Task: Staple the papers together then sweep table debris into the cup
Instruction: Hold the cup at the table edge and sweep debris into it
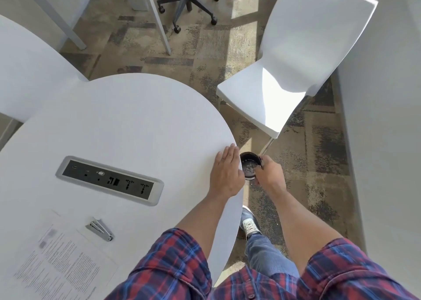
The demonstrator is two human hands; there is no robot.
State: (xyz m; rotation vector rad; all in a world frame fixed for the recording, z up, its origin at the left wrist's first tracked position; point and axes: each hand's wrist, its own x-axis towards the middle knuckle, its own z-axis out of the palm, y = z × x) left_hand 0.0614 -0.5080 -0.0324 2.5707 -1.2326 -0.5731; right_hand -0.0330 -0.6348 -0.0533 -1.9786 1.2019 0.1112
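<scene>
My right hand (271,174) grips a dark cup (250,165) just off the right edge of the round white table (127,122), its mouth level with the tabletop. Small pale bits lie inside the cup. My left hand (226,173) lies flat on the table at that edge, fingers together, right beside the cup. The printed papers (63,261) lie at the table's near left. A silver stapler (100,229) rests closed on the table just beyond the papers, apart from both hands.
A power and data socket strip (109,181) is set into the table's middle. A white chair (293,67) stands to the right beyond the cup. An office chair base (189,3) stands on the carpet farther back. My shoe (249,223) is on the floor beside the table.
</scene>
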